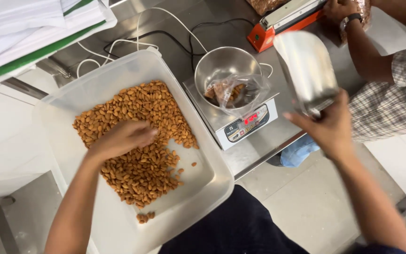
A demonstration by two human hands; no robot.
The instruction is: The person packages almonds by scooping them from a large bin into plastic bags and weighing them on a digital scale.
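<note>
In the tub (198,188), left hand (125,137) cups loose, light, slippery almonds (137,117); right hand (327,124) pinches the stiff metal scoop (306,66) at its base.

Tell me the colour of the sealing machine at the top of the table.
Orange body with a grey top bar, the sealing machine shows best in the head view.

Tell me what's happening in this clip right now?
A person's left hand digs into a pile of almonds in a large translucent tub. Their right hand holds a metal scoop raised near a digital scale. On the scale sits a steel bowl with a partly filled clear bag in it. Across the counter, another person's hand rests at an orange heat sealer.
</note>
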